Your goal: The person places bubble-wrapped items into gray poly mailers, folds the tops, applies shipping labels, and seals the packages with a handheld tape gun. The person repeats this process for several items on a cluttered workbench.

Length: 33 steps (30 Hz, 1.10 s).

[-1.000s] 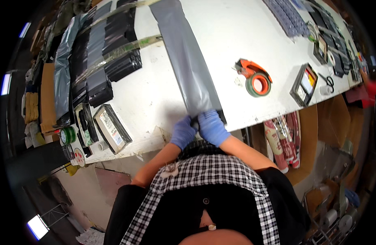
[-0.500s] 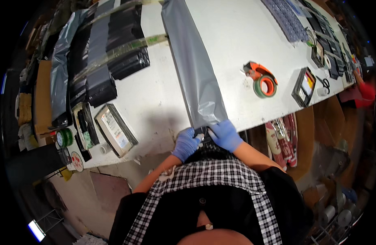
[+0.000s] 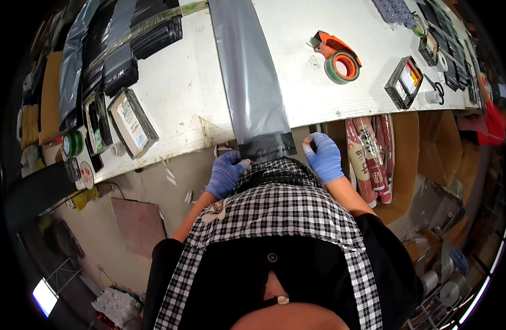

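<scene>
A long grey plastic bag lies lengthwise over the white table. Its near end shows a black band that hangs past the table's front edge, close to my apron. My left hand, in a blue glove with pale fingertips, pinches the left corner of that band between thumb and fingers. Just right of the bag, my right hand, gloved the same way, is raised apart from it. Its fingers are loosely curled, thumb and forefinger slightly apart, with nothing visible between them.
An orange tape dispenser lies right of the bag; a black-framed box and scissors are farther right. Left are taped stacks of dark bags, a framed box and a green tape roll. Cardboard boxes stand under the table.
My right hand has let go of the bag's end and moved right. My left hand keeps its corner as the black band now shows spread out. The view has shifted, placing the table higher.
</scene>
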Motion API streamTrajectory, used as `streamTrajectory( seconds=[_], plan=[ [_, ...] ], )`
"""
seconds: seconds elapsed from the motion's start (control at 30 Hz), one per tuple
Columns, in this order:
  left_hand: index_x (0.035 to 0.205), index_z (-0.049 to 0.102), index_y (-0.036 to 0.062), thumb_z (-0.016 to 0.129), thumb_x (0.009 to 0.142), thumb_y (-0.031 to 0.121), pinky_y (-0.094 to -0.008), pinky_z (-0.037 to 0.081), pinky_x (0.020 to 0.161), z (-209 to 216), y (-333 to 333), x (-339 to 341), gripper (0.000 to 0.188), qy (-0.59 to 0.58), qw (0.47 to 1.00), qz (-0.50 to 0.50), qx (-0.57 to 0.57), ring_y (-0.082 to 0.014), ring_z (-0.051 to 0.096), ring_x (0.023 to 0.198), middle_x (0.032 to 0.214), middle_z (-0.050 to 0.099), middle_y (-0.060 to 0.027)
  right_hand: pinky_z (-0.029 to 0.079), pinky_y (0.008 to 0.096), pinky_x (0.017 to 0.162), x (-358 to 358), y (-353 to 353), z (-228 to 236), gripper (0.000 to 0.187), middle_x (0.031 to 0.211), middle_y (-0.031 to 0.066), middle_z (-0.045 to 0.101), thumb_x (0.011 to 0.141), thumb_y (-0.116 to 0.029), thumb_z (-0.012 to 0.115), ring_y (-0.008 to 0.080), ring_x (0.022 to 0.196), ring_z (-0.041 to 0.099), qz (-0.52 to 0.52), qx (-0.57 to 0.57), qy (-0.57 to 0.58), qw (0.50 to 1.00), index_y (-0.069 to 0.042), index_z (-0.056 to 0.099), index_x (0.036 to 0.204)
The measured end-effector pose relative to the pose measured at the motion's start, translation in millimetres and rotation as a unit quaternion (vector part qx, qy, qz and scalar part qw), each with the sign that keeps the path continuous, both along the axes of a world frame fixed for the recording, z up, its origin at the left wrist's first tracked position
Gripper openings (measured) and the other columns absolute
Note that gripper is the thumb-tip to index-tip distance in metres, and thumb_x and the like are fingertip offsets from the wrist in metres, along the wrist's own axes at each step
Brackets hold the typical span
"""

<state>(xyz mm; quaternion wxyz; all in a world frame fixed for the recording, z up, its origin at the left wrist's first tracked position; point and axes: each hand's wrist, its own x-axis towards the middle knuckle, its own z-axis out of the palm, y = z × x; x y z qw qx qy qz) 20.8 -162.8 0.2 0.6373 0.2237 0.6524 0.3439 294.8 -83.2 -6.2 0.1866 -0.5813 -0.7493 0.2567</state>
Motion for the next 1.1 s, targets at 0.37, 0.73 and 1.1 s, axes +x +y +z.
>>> streamTrajectory(
  seconds=[0.37,0.73,1.1],
  plan=[
    [0.105,0.069,-0.0017,0.073,0.084,0.001,-0.0242,0.052,0.070,11,-3,7,0.022,0.089,0.995,-0.032,0.028,-0.0088,0.062,0.076,0.088,0.071,-0.0033,0.050,0.0386,0.078,-103,9,13,0.014,0.089,0.0079,0.062,0.081,-0.022,0.069,0.0265,0.086,0.061,0.322,0.075,0.110,0.937,-0.011,0.067,0.089],
    [0.110,0.067,0.0003,0.071,0.082,0.006,-0.0366,0.053,0.081,-2,-5,-31,0.029,0.369,0.891,-0.200,0.172,-0.0262,0.066,0.087,0.097,0.070,-0.0146,0.050,0.0475,0.083,188,-26,-77,0.024,0.098,0.0173,0.065,0.091,-0.025,0.063,0.0378,0.092,0.062,0.216,-0.311,-0.427,0.821,-0.007,0.064,0.106],
    [0.100,0.056,0.0084,0.066,0.078,-0.001,-0.0449,0.051,0.087,-10,192,-65,0.026,0.536,0.493,-0.272,0.629,-0.0346,0.060,0.104,0.115,0.061,-0.0121,0.048,0.0403,0.091,-72,169,-6,0.016,0.118,0.0125,0.061,0.082,-0.012,0.062,0.0322,0.113,0.057,0.347,0.360,-0.009,0.866,-0.008,0.060,0.097]
  ],
)
